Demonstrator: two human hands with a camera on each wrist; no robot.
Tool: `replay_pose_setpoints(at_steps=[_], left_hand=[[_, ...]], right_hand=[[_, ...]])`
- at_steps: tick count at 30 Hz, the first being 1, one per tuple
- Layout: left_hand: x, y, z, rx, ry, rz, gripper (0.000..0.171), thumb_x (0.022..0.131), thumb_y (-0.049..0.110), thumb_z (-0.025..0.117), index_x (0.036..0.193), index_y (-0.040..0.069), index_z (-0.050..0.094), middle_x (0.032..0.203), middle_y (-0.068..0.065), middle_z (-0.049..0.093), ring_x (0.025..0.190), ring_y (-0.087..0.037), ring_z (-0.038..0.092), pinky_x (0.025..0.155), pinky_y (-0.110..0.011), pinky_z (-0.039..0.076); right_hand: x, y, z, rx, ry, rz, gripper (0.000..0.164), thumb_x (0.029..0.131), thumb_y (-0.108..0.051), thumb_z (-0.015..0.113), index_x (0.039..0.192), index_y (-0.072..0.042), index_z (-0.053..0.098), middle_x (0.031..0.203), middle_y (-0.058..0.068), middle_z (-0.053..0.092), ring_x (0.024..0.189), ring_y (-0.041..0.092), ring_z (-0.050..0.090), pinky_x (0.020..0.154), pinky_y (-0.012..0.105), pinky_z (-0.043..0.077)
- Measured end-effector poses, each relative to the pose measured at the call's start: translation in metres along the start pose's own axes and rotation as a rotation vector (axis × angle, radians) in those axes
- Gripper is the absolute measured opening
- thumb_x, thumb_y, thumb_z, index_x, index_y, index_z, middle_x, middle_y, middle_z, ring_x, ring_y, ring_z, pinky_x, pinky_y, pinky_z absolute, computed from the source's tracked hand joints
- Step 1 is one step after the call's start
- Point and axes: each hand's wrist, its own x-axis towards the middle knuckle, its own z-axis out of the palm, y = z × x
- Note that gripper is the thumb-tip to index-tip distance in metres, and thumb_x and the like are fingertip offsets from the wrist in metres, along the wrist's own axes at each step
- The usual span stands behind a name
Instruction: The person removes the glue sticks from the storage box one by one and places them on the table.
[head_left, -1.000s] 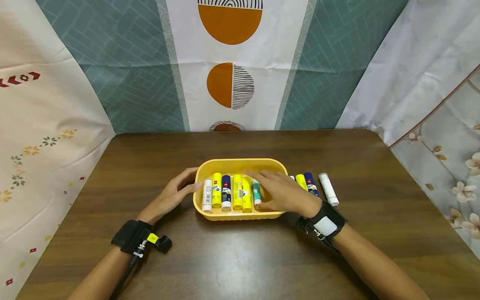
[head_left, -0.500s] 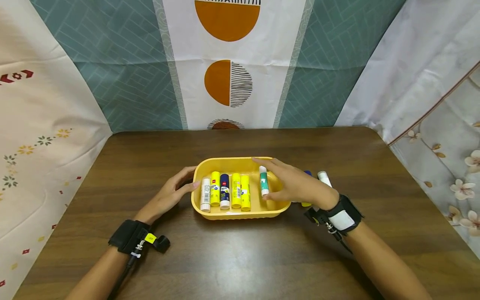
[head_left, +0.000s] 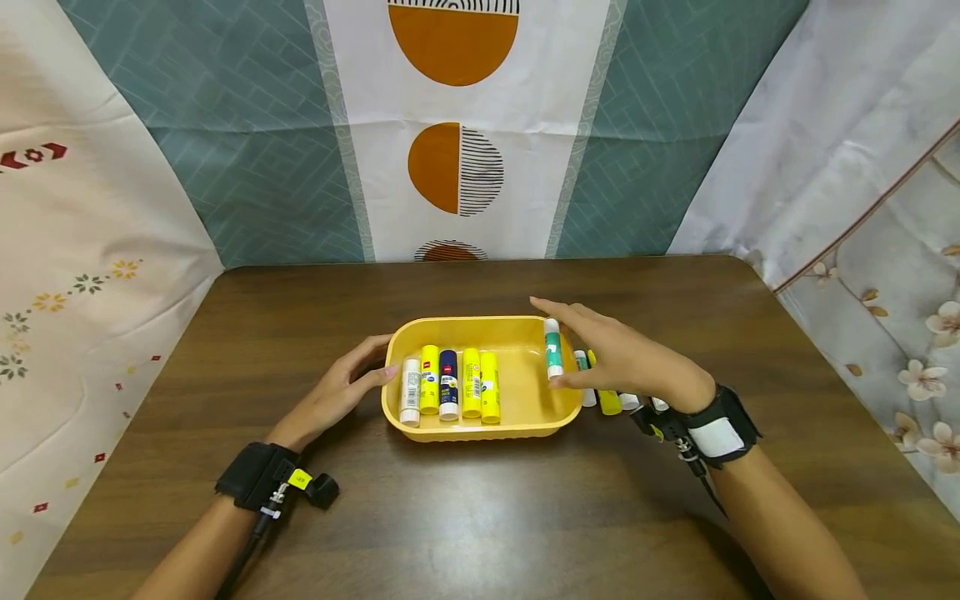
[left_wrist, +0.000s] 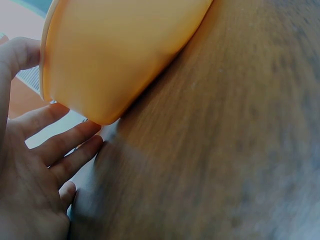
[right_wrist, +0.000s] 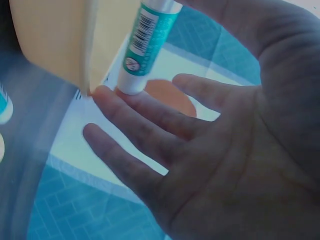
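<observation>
Between the thumb and fingertips of my right hand (head_left: 637, 358) a green-and-white glue stick (head_left: 553, 350) is pinched by its two ends, above the right end of a yellow plastic tray (head_left: 521, 392). My left hand (head_left: 337, 392) holds the tray's left end. In the left wrist view its thumb hooks over the tray rim (left_wrist: 45, 55), while nearly straight fingers touch the outside. Several glue sticks lie side by side in the tray's left part, among them a white one (head_left: 410, 392), a dark blue one (head_left: 448, 383) and a yellow one (head_left: 490, 387).
Right of the tray more glue sticks lie on the brown wooden table (head_left: 465, 517), partly hidden under my right hand and wrist; a yellow one (head_left: 610, 402) shows. A patterned cloth (head_left: 285, 167) hangs behind the table. Both wrists wear black camera straps.
My right hand has lifted the green-and-white glue stick from the row and carried it right, to the tray's right end. My left hand stays at the left end.
</observation>
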Motion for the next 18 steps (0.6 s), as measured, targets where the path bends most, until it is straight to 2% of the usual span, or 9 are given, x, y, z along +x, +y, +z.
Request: replay_pose_setpoints(at_steps=[3,6,12,18], left_hand=[[0.0,-0.001,-0.001,-0.002,0.003,-0.001,0.049,0.104,0.032,0.058,0.151,0.025,0.045,0.148,-0.005,0.05,0.137,-0.026,0.044,0.113,-0.057,0.032],[0.001,0.0,-0.001,0.008,-0.003,0.004,0.049,0.104,0.031,0.057,0.151,0.024,0.044,0.148,-0.006,0.05,0.137,-0.027,0.044,0.113,-0.057,0.032],[0.001,0.0,-0.001,0.012,-0.006,0.004,0.049,0.105,0.031,0.057,0.152,0.023,0.043,0.149,-0.007,0.049,0.138,-0.029,0.043,0.113,-0.06,0.031],[0.001,0.0,0.001,0.007,-0.004,-0.003,0.049,0.104,0.032,0.057,0.151,0.025,0.044,0.149,-0.007,0.049,0.137,-0.028,0.044,0.112,-0.06,0.032]], right_hand=[[-0.003,0.002,-0.004,0.008,-0.011,0.012,0.104,0.083,-0.034,0.085,0.163,-0.026,0.02,0.155,0.008,0.04,0.132,0.034,0.047,0.105,0.057,0.045],[-0.007,0.005,-0.009,0.023,-0.011,0.027,0.103,0.083,-0.034,0.085,0.163,-0.026,0.019,0.163,0.008,0.03,0.141,0.036,0.039,0.106,0.061,0.041],[-0.013,0.01,-0.015,0.023,-0.028,0.074,0.103,0.083,-0.032,0.085,0.163,-0.023,0.02,0.163,0.01,0.03,0.139,0.037,0.042,0.103,0.06,0.045],[-0.018,0.017,-0.017,0.099,-0.081,0.123,0.104,0.083,-0.021,0.086,0.163,-0.023,0.019,0.164,0.013,0.027,0.139,0.041,0.042,0.099,0.056,0.05]])
